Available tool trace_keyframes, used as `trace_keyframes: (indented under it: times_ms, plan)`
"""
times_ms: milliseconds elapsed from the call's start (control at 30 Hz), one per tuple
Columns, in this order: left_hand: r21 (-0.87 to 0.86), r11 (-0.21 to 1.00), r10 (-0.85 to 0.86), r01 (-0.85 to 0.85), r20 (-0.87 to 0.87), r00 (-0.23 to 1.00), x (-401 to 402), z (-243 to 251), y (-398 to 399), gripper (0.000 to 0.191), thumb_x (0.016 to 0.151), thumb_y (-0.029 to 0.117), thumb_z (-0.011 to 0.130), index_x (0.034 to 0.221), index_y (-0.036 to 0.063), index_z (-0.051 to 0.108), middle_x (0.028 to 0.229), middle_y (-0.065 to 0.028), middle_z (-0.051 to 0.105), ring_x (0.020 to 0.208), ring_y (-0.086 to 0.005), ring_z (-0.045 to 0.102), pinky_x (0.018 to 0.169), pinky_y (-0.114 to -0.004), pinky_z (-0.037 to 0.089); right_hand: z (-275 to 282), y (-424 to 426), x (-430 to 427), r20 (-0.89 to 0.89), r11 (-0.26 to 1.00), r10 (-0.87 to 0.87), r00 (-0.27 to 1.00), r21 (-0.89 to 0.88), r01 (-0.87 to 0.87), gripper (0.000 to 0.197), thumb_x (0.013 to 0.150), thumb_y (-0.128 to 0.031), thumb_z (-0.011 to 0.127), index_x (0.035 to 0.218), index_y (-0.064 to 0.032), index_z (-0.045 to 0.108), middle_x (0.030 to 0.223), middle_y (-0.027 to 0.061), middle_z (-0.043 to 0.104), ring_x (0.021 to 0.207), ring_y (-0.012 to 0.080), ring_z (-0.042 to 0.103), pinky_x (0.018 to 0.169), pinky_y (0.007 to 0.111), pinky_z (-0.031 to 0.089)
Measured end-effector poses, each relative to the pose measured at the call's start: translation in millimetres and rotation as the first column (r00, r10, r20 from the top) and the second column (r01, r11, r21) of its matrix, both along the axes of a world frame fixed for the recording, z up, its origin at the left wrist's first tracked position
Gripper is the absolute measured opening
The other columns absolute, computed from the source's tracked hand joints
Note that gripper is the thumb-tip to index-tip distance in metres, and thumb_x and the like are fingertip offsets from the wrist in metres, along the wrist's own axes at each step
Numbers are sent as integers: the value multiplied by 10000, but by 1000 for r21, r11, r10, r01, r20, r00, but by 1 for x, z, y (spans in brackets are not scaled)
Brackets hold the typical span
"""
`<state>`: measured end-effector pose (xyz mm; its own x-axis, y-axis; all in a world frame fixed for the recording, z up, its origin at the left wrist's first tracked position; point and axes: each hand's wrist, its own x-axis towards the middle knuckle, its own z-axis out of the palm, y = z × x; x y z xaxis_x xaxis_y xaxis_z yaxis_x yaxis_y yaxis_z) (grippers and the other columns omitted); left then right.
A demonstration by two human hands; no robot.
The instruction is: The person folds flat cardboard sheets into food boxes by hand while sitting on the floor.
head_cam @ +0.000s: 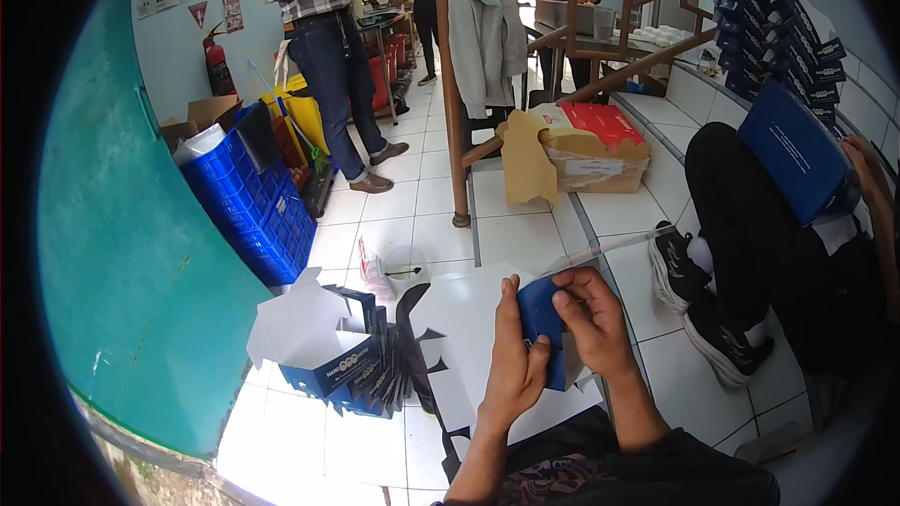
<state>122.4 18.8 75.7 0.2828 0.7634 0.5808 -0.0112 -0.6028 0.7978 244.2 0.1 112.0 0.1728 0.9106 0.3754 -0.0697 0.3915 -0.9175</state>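
Between my two hands is a small blue cardboard box [541, 309], partly folded. My left hand [513, 358] presses its left side, thumb on the front. With bent fingers, my right hand [590, 320] grips the upper right flap and edge. Behind the box, a thin translucent strip [612, 246] runs up to the right; whether it touches the box is unclear. White die-cut cardboard sheets [467, 316] lie across my lap below both hands. On the floor to the left, an open printed blue box [330, 365] with white insides stands against several similar boxes.
A seated person [731, 225] at right holds a larger blue box [794, 154], beside stacked blue boxes [745, 21] on the stairs. Ahead are a carton [598, 169] and a railing post [453, 119]. Blue crates [260, 204] stand by the green door [140, 260]; another person [330, 49] stands beyond.
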Motion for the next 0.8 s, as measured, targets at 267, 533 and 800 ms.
trace_keyframes:
  times_ms: [267,533,800]
  plan:
    - [-7,998,60,-60,14,998,0,-3,2,613,819,27,424,1363,-92,167,1385,-281,259,1258,-415,325,1042,-405,273,-6,5,11,276,995,-67,959,94,42,250,834,-50,638,1060,14,554,881,45,595,818,96,576,753,220,463]
    - [-2,990,143,-143,57,988,-5,-1,4,545,855,46,402,1351,-76,214,1353,-266,307,1226,-397,373,1029,-395,294,-23,-3,-9,42,995,95,995,-12,-95,372,847,-78,628,1173,9,472,1125,93,515,1052,155,522,915,283,422]
    - [13,993,112,-115,125,986,-5,-16,13,546,892,197,478,1333,-23,244,1351,-246,327,1248,-372,361,1036,-398,290,-24,-1,-1,78,991,133,988,5,-134,387,849,-91,630,1179,13,458,1128,81,524,1057,147,514,925,293,408]
